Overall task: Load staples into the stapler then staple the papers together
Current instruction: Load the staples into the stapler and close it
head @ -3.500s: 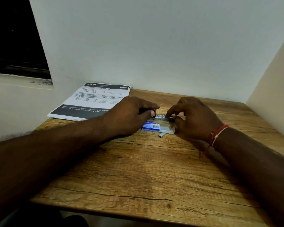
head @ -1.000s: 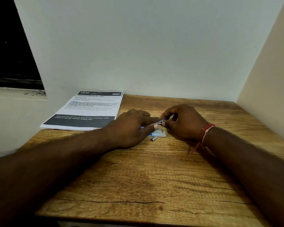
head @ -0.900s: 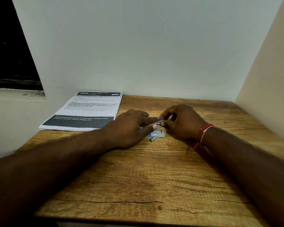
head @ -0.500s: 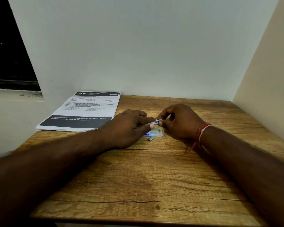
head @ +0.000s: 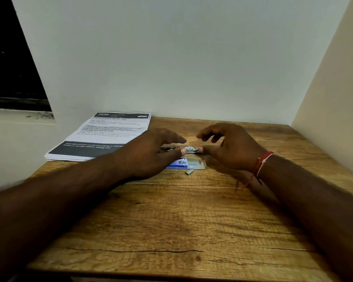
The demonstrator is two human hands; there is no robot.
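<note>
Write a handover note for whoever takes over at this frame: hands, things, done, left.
Left hand grips the stapler, thumb on its near side.
Right hand: thumb against the stapler's right end, fingers raised, holding nothing.
Staple box lies open just in front of the stapler, with a loose staple strip beside it.
Papers are stacked at back left, not stapled.
Whether staples are seated is hidden by the hands.
Left to do: finish loading, close the stapler, staple the papers.
</note>
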